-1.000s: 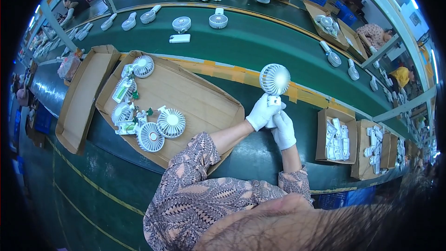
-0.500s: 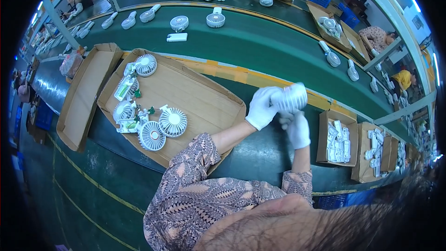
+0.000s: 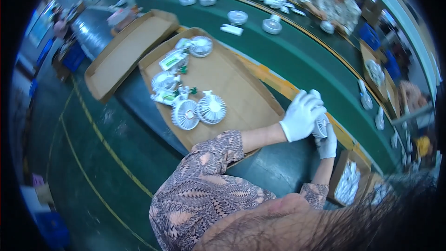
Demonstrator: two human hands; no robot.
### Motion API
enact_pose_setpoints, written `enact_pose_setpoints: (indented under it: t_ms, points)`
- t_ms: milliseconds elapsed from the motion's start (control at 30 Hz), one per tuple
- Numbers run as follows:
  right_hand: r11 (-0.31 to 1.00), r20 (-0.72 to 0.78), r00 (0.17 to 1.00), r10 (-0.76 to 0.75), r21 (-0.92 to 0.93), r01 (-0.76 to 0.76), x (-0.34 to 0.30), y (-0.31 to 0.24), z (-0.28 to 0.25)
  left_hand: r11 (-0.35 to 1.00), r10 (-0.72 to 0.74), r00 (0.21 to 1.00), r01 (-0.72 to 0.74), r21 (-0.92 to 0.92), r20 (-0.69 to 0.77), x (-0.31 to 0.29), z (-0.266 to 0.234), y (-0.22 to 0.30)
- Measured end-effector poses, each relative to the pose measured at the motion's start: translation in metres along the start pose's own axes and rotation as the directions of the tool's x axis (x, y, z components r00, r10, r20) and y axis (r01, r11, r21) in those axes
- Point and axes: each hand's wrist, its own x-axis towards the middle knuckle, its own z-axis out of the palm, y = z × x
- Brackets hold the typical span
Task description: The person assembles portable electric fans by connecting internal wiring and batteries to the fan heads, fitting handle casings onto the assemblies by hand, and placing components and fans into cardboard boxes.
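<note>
In white gloves, both my hands hold one white handheld fan (image 3: pixel 321 127) above the near edge of the green conveyor belt. My left hand (image 3: pixel 301 115) wraps its fingers over the handle side, and a pale end of the fan sticks out above them. Below it, my right hand (image 3: pixel 328 145) grips the round fan head from the lower right; part of that hand is hidden. To the left, a shallow cardboard tray (image 3: pixel 241 97) holds several white fan heads (image 3: pixel 212 108) with opened handles and small green circuit boards.
Another cardboard tray (image 3: pixel 111 60) lies farther left. White fans (image 3: pixel 272 25) sit along the green belt (image 3: pixel 297 60). A cardboard box (image 3: pixel 343 169) of white parts stands right of my right hand. Across the belt, a person (image 3: pixel 332 2) handles a fan.
The view has turned, so the trays now appear farther right. The fan, blurred before, has been turned so its handle end points up, and my left hand now covers its upper part.
</note>
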Motion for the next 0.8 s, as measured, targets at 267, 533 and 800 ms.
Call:
enact_pose_setpoints:
  t_ms: [267, 533, 800]
  points:
    - [0.885, 0.038, 0.973, -0.229, -0.408, 0.225, 0.169, -0.024, -0.007, 0.992, -0.026, 0.982, 0.002, -0.127, -0.188, 0.013, -0.021, 0.008]
    - [0.051, 0.960, 0.247, -0.131, -0.243, 0.969, 0.000, -0.006, 0.267, 0.878, 0.219, 0.934, -0.315, -0.361, -0.283, 0.025, -0.073, 0.065]
    - [-0.028, 0.955, 0.169, 0.243, -0.167, 0.985, -0.048, 0.080, 0.307, 0.867, 0.156, 0.951, -0.261, -0.426, -0.266, 0.028, -0.076, 0.068]
